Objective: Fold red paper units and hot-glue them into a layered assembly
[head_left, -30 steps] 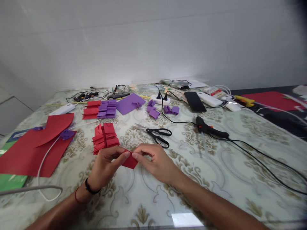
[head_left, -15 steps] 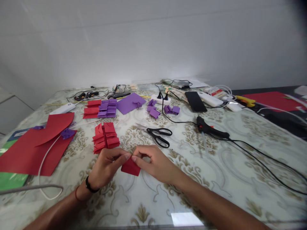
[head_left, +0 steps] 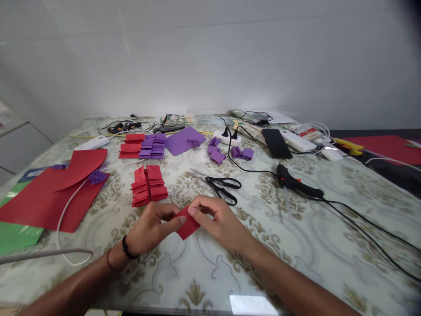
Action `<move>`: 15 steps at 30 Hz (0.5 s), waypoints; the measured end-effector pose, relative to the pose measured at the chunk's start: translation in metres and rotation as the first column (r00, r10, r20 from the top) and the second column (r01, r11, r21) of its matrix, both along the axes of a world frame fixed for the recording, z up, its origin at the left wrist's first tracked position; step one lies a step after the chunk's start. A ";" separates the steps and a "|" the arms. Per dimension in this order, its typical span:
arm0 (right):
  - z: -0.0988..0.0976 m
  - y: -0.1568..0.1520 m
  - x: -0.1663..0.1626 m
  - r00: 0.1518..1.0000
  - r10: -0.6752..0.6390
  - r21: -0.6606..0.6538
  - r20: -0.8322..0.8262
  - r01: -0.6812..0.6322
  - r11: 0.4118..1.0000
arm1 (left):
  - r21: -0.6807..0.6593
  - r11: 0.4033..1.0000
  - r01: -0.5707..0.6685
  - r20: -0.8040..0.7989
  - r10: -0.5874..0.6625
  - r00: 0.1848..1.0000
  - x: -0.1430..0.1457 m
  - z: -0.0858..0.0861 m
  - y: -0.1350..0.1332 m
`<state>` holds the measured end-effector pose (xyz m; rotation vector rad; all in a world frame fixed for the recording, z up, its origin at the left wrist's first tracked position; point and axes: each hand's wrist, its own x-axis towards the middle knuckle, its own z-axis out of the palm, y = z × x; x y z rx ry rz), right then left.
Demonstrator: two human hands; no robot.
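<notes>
A small folded red paper piece (head_left: 188, 225) sits between both of my hands, just above the patterned table (head_left: 296, 245). My left hand (head_left: 153, 228) pinches its left edge with thumb and forefinger. My right hand (head_left: 219, 221) pinches its upper right edge, fingers curled over it. A pile of folded red paper pieces (head_left: 148, 186) lies just beyond my left hand. Black scissors (head_left: 221, 186) lie beyond my right hand.
Large red sheets (head_left: 49, 193) and a white cable lie at the left. Folded red and purple pieces (head_left: 144, 146) and a purple sheet (head_left: 181, 140) are farther back. A black glue gun (head_left: 297, 183) with its cord lies right. A phone (head_left: 276, 143) and power strip sit behind.
The red piece has turned between my fingers and now tilts up to the right. The view has shifted slightly, so everything on the table sits a little further right.
</notes>
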<state>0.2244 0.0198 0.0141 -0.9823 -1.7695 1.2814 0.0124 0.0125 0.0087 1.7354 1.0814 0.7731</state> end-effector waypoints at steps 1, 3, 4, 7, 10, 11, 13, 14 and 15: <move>-0.001 0.000 0.000 1.000 -0.023 -0.003 -0.011 0.023 1.000 | -0.007 0.999 -0.033 0.025 0.033 0.999 0.001 -0.001 0.000; -0.003 0.001 0.000 0.995 -0.083 -0.029 -0.058 0.081 0.996 | -0.062 0.994 -0.090 0.109 0.097 0.989 0.003 -0.003 0.001; -0.005 0.001 -0.001 0.990 -0.111 -0.047 -0.088 0.107 0.993 | -0.099 0.989 -0.113 0.171 0.129 0.977 0.004 -0.004 0.002; -0.009 0.003 -0.003 0.974 -0.173 -0.086 -0.144 0.162 0.983 | -0.155 0.971 -0.182 0.341 0.225 0.913 0.007 -0.007 0.004; -0.012 0.004 -0.004 0.960 -0.239 -0.076 -0.146 0.230 0.970 | -0.152 0.969 -0.194 0.416 0.241 0.877 0.008 -0.009 0.005; -0.013 0.005 -0.004 0.954 -0.257 -0.071 -0.154 0.249 0.966 | -0.157 0.972 -0.172 0.431 0.224 0.874 0.008 -0.009 0.005; -0.014 0.006 -0.003 0.944 -0.274 -0.067 -0.182 0.266 0.962 | -0.164 0.978 -0.131 0.455 0.192 0.870 0.008 -0.010 0.005; -0.014 0.006 -0.003 0.942 -0.273 -0.071 -0.193 0.264 0.962 | -0.160 0.979 -0.127 0.462 0.188 0.867 0.008 -0.010 0.005; -0.014 0.006 -0.003 0.943 -0.265 -0.078 -0.200 0.254 0.964 | -0.155 0.979 -0.135 0.467 0.193 0.863 0.009 -0.010 0.005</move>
